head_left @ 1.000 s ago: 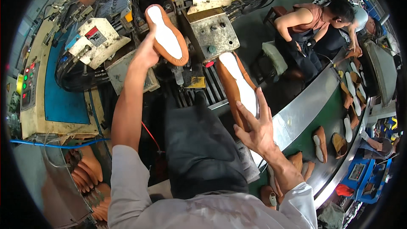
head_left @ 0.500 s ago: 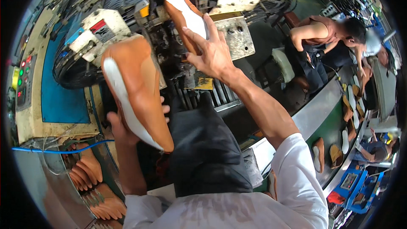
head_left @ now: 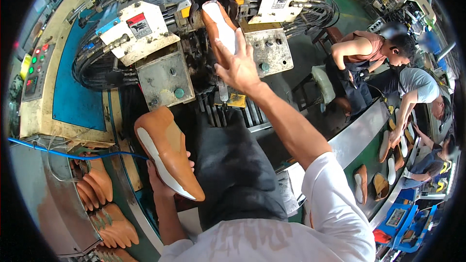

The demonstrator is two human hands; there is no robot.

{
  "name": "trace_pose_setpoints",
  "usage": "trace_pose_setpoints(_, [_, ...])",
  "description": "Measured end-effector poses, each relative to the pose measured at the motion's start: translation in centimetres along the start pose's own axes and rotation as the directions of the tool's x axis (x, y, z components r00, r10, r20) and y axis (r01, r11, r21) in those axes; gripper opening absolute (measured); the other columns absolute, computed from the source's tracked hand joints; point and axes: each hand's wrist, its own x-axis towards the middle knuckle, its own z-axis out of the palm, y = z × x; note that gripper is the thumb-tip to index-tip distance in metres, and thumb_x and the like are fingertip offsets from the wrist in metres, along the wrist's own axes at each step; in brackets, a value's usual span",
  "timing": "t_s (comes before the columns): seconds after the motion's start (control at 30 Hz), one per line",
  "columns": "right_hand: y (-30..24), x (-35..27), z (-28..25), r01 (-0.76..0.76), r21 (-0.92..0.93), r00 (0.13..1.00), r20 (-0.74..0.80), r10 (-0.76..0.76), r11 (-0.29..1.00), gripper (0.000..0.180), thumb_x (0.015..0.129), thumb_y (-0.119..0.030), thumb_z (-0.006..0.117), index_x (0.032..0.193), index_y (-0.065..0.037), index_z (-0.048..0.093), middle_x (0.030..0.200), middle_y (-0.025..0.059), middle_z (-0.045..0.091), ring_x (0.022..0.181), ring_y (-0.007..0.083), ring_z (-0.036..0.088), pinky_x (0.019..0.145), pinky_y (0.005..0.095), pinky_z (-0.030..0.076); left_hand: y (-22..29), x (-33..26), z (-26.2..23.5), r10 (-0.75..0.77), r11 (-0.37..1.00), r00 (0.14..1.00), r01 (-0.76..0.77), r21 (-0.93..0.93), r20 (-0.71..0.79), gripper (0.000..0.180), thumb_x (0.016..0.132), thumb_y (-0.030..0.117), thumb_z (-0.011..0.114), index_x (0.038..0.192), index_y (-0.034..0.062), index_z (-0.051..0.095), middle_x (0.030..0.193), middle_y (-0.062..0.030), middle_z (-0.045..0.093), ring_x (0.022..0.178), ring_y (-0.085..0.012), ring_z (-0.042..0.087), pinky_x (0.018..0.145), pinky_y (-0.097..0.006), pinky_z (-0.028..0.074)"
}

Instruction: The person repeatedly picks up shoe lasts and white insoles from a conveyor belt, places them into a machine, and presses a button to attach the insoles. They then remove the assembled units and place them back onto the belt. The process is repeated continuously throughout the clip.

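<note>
Low at the left, my left hand (head_left: 159, 180) grips a brown shoe upper (head_left: 180, 159) with a white sole strip along its side. Its fingers wrap around behind and show at the right edge. My right hand (head_left: 242, 72) reaches forward to a second brown shoe (head_left: 222, 28), which lies white sole up in the middle of the machine. The fingers of that hand are bent over the shoe's near end, one along its right edge and others at its left side. The palm side of my right hand is hidden.
Machine plates (head_left: 167, 80) with hoses flank the middle. A control panel (head_left: 35, 70) with lit buttons stands left, and a blue hose (head_left: 77, 156) crosses below. Brown shoe lasts or uppers (head_left: 116, 225) hang lower left. At right, co-workers sit by a conveyor (head_left: 352, 165) bearing several shoes.
My left hand has drawn the held shoe down and toward me, uncovering the left machine plate. My right hand stays on the other shoe. A co-worker at right has leaned over the conveyor.
</note>
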Motion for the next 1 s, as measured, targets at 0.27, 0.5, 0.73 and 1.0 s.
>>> trace_pose_setpoints(0.27, [-1.9, 0.4, 3.2, 0.087, -0.034, 0.987, -0.131, -0.091, 0.996, 0.080, 0.086, -0.029, 0.080, 0.159, -0.009, 0.053, 0.167, 0.0404, 0.027, 0.160, 0.0574, 0.019, 0.129, 0.0673, 0.022, -2.0, 0.2, 0.9, -0.066, 0.991, 0.994, 0.076, 0.108, -0.092, 0.106, 0.098, 0.083, 0.050, 0.168, 0.0055, 0.032, 0.150, -0.0309, 0.058, 0.122, -0.0491, 0.070, 0.103, -0.063, 0.058])
trace_pose_setpoints(0.5, [-0.8, 8.6, 4.9, 0.095, -0.089, 0.980, -0.164, -0.109, 0.992, 0.081, 0.087, -0.034, 0.077, 0.160, -0.010, 0.052, 0.164, 0.0404, 0.034, 0.159, 0.0562, 0.023, 0.129, 0.0659, 0.023, -2.3, 2.4, 0.5, -0.135, 0.986, 0.981, 0.148, 0.081, -0.141, 0.106, 0.100, 0.083, 0.044, 0.167, 0.0028, 0.033, 0.147, -0.0291, 0.061, 0.123, -0.0494, 0.070, 0.106, -0.062, 0.057])
trace_pose_setpoints(0.73, [-0.1, 14.9, 6.6, 0.037, -0.122, 0.981, -0.186, -0.059, 0.992, 0.078, 0.086, -0.037, 0.075, 0.156, -0.009, 0.057, 0.165, 0.0393, 0.036, 0.159, 0.0533, 0.027, 0.130, 0.0628, 0.024, -2.3, 6.0, 0.4, -0.150, 0.972, 0.973, 0.177, 0.152, -0.175, 0.102, 0.102, 0.082, 0.041, 0.166, 0.0017, 0.035, 0.146, -0.0302, 0.061, 0.121, -0.0501, 0.070, 0.103, -0.063, 0.058])
trace_pose_setpoints(1.0, [-0.6, 15.2, 4.3, 0.051, -0.082, 0.983, -0.173, -0.064, 0.995, 0.078, 0.087, -0.035, 0.075, 0.157, -0.007, 0.054, 0.165, 0.0412, 0.035, 0.160, 0.0556, 0.022, 0.130, 0.0651, 0.020, -2.9, 8.5, 0.2, -0.194, 0.974, 0.974, 0.205, 0.095, -0.115, 0.101, 0.102, 0.078, 0.048, 0.164, -0.0008, 0.036, 0.144, -0.0302, 0.062, 0.123, -0.0513, 0.068, 0.106, -0.064, 0.056])
